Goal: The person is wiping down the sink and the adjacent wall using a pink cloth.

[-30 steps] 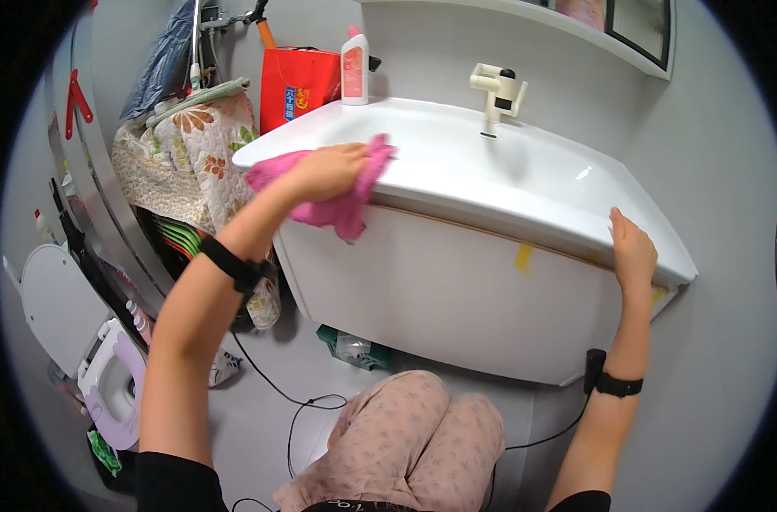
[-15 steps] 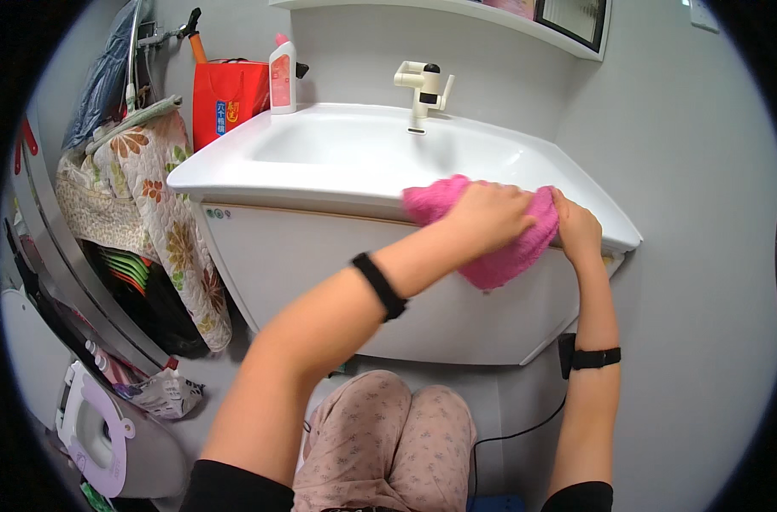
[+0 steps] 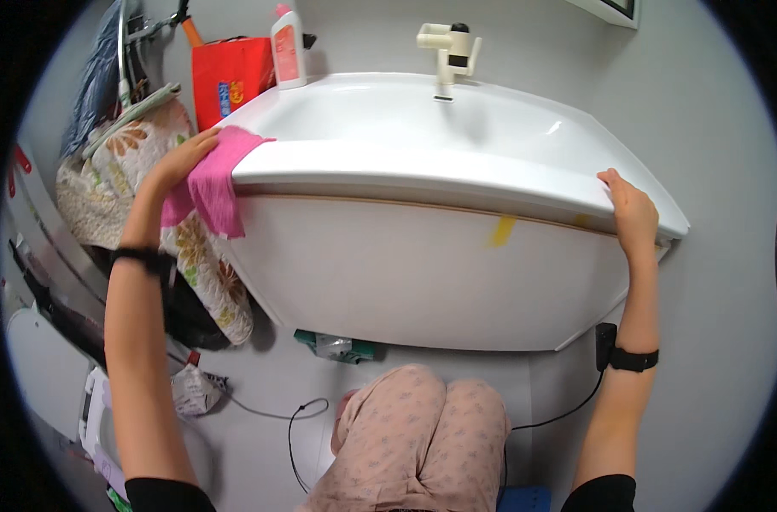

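Observation:
A white washbasin [image 3: 457, 171] on a white cabinet fills the middle of the view. My left hand [image 3: 179, 162] presses a pink cloth [image 3: 218, 183] against the basin's left front corner; the cloth hangs down over the edge. My right hand [image 3: 632, 209] rests on the basin's right front rim, fingers curled over the edge, holding nothing else. A cream tap [image 3: 446, 47] stands at the back of the bowl. My knees [image 3: 423, 427] in patterned trousers are below the cabinet.
A white and pink bottle [image 3: 288, 47] and a red bag [image 3: 230, 77] stand at the basin's back left. Floral fabric [image 3: 141, 188] hangs to the left. A black cable [image 3: 303, 418], crumpled packaging [image 3: 337, 346] and a white appliance [image 3: 98, 418] lie on the floor.
My left hand swept the pink cloth along the basin's front rim, from the left to the right end and back to the left corner. My right hand stayed on the right rim.

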`<state>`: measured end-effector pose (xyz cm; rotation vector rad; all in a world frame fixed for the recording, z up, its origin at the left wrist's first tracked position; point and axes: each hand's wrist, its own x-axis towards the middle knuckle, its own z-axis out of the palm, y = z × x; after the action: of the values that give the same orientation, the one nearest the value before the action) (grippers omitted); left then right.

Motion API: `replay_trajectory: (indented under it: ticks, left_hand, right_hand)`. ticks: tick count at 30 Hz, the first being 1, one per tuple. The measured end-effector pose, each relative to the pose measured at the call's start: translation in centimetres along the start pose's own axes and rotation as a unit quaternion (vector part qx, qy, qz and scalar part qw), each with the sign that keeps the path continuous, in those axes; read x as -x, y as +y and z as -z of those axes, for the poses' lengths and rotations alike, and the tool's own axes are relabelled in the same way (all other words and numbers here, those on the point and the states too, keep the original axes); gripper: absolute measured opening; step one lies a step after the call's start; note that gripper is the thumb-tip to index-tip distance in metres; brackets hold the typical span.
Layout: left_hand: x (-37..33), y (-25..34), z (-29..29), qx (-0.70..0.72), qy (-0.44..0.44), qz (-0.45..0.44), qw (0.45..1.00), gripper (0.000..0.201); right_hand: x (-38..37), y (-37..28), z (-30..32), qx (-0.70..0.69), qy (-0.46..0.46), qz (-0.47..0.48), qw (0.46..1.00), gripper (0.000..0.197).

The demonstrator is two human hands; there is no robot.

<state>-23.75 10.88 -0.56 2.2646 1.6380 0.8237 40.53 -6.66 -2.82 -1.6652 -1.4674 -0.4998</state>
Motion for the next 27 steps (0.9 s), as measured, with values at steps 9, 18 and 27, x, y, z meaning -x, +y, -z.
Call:
replay_trajectory:
  ticks: [9, 18, 27]
  left_hand:
    - [0.1, 3.7, -3.0, 0.027, -0.03, -0.021, 0.999, 0.055]
    - [7.8, 18.5, -16.5, -0.271, 0.343, -0.2, 0.877, 0.055]
    - [4.4, 17.5, -28.2, -0.226, 0.516, -0.23, 0.793, 0.063]
  right_hand:
    - [0.4, 0.5, -0.7, 0.026, -0.042, -0.02, 0.999, 0.052]
    - [0.3, 0.3, -0.7, 0.014, 0.004, -0.017, 1.0, 0.051]
    - [0.0, 0.5, -0.2, 0.019, -0.067, -0.01, 0.998, 0.053]
